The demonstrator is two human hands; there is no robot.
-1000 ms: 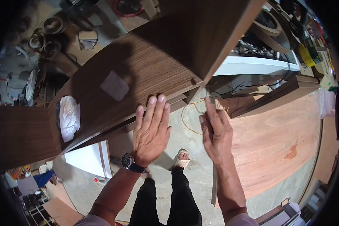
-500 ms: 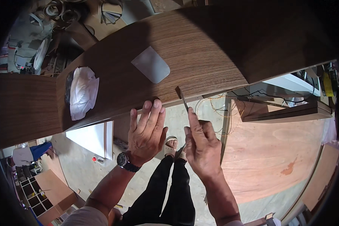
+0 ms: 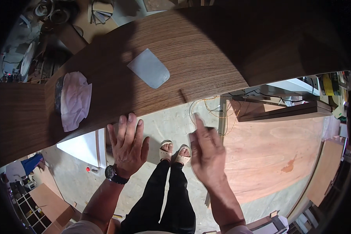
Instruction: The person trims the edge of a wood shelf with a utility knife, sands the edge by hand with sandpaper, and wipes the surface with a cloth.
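Observation:
A long wood-grain board (image 3: 191, 50) stretches across in front of me. At its near edge rest the fingertips of my left hand (image 3: 127, 150), fingers outstretched, holding nothing. My right hand (image 3: 208, 152) is closed around a slim, dark blade-like tool (image 3: 183, 96), its index finger pointing along it. The tool is smeared by motion and its handle is hidden in the hand. Its tip overlaps the board's near edge; whether it touches, I cannot tell. Farther in on the board lie a pale flat plate (image 3: 150, 68) with two rounded corners and a crumpled whitish cloth (image 3: 76, 100) over something dark.
Below the board are my sandalled feet on the pale floor (image 3: 152, 191). Thin orange wires (image 3: 218, 114) hang by its edge at the right, near a large plywood sheet (image 3: 273, 156) and dark boards (image 3: 288, 112). A white triangular panel (image 3: 82, 149) stands under the left side.
My left hand has slid left along the board's edge. The right hand's tool has become blurred and looks more foreshortened. The view has shifted slightly, and my feet show farther apart.

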